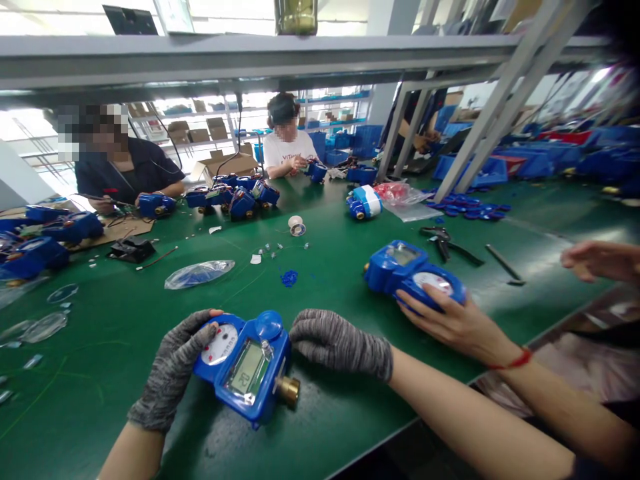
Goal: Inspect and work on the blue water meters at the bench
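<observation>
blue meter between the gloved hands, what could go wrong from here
1. The blue meter lies close to the table edge with its brass fitting pointing that way; a nudge might slide it off.
2. The left hand has its bare thumb on the dial window, which could smudge it.
3. A neighbour's hand grips a second meter just beside the right hand, so elbows may bump.

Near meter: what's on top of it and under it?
On the meter: round dial, LCD with digits, blue cap, all facing up. The left hand covers the dial's left edge with its thumb; the right hand rests beside the meter. Beneath: green table; the contact area is hidden.
</observation>
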The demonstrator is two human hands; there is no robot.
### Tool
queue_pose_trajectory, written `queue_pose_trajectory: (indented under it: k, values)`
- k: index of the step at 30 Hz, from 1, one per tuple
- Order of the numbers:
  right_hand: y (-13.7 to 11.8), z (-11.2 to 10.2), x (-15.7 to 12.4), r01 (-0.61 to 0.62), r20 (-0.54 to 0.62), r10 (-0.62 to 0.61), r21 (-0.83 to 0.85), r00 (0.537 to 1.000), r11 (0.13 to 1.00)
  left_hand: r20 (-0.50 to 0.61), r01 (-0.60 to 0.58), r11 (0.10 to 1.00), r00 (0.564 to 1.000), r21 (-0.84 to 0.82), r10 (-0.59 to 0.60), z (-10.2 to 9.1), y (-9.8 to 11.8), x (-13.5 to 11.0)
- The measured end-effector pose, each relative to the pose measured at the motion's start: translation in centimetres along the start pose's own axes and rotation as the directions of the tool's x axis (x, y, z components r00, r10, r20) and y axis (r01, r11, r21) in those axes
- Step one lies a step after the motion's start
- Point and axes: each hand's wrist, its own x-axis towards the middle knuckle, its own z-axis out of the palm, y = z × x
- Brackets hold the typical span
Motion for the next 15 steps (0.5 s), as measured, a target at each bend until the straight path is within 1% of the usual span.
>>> queue_pose_trajectory:
  k: [1,2,3,4,5,6,7,8,9,10,12,14,15]
  values:
    - [0.1,0.3,0.0,-0.092,-0.03,0.096,0.125,0.995,0.988,0.001,-0.003,1.0,1.0,0.003,0.003,-0.1,-0.1,0.0]
    - [0.1,0.7,0.2,-0.188,-0.036,0.204,0.265,0.978,0.946,0.002,-0.01,1.0,1.0,0.007,0.01,-0.2,-0.1,0.0]
    - [0.1,1.1,0.4,-0.278,-0.006,0.307,0.404,0.952,0.871,0.003,-0.019,1.0,1.0,0.012,0.019,-0.3,-0.2,0.1]
    - [0.1,1.4,0.8,-0.355,0.054,0.384,0.519,0.922,0.778,0.005,-0.025,1.0,1.0,0.016,0.025,-0.4,-0.2,0.1]
    - [0.0,1.7,1.1,-0.415,0.126,0.432,0.6,0.893,0.684,0.008,-0.027,0.999,1.0,0.019,0.027,-0.4,-0.2,0.1]
    - [-0.2,1.9,1.4,-0.461,0.194,0.453,0.647,0.87,0.608,0.011,-0.026,0.999,1.0,0.019,0.026,-0.4,-0.2,0.2]
    - [-0.3,2.1,1.6,-0.497,0.247,0.464,0.668,0.851,0.554,0.013,-0.025,1.0,1.0,0.018,0.025,-0.4,-0.2,0.2]
    - [-0.5,2.3,1.8,-0.52,0.275,0.475,0.674,0.836,0.525,0.015,-0.021,1.0,1.0,0.016,0.021,-0.3,-0.1,0.2]
    - [-0.6,2.4,1.9,-0.528,0.277,0.487,0.674,0.829,0.516,0.019,-0.017,1.0,1.0,0.015,0.017,-0.2,-0.1,0.2]
    - [-0.6,2.5,1.9,-0.522,0.265,0.489,0.677,0.831,0.519,0.024,-0.018,1.0,1.0,0.013,0.018,-0.2,-0.1,0.3]
    - [-0.4,2.7,1.8,-0.484,0.243,0.464,0.703,0.852,0.521,0.033,-0.024,1.0,0.999,0.012,0.023,-0.1,-0.1,0.2]
    - [-0.1,3.0,1.5,-0.439,0.229,0.426,0.746,0.875,0.501,0.045,-0.033,0.999,0.998,-0.001,0.033,-0.2,0.0,0.0]
    - [0.0,3.2,1.4,-0.423,0.223,0.415,0.763,0.882,0.489,0.071,-0.038,0.999,0.997,-0.017,0.039,-0.3,0.2,-0.2]
